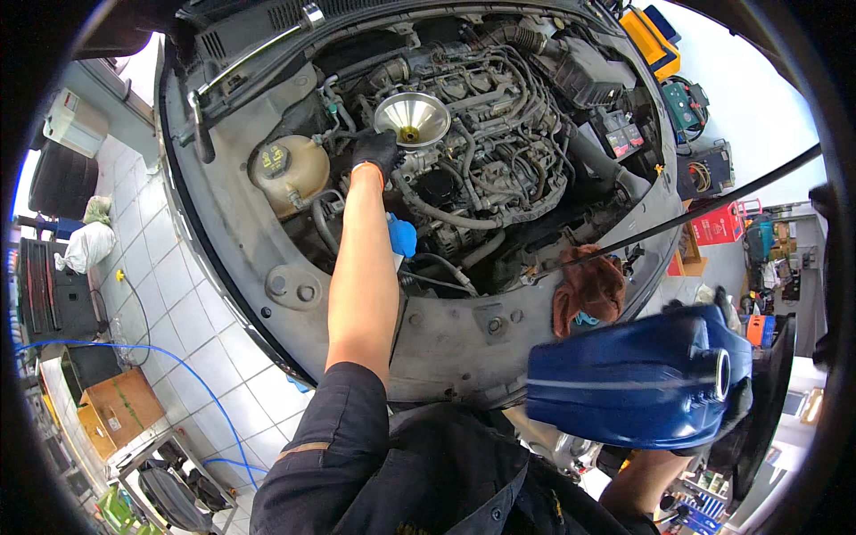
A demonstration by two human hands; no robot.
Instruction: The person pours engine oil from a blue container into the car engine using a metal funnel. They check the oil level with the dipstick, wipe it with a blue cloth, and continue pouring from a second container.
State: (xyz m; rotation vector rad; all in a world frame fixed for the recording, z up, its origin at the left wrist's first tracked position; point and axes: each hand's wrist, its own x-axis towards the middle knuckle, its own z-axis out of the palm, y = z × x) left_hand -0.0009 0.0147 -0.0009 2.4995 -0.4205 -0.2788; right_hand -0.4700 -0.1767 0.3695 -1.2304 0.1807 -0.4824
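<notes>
My left hand (379,150), in a black glove, reaches over the engine bay with its fingers closed at the near left side of a shiny metal funnel (419,109). The funnel stands mouth up over the engine (499,134), and some yellowish liquid shows at its bottom. At the lower right my right hand (738,410), also in a black glove, grips a dark blue plastic jug (615,383). The jug lies on its side in the air, its uncapped round mouth facing right. Part of the right hand is hidden behind it.
A thin prop rod (704,214) slants across the bay's right side. A brown rag (588,290) hangs on the front edge. Left of the engine sits a yellowed coolant tank (290,174); a long-handled wrench (245,62) rests on the left fender. A blue hose (192,366) crosses the tiles.
</notes>
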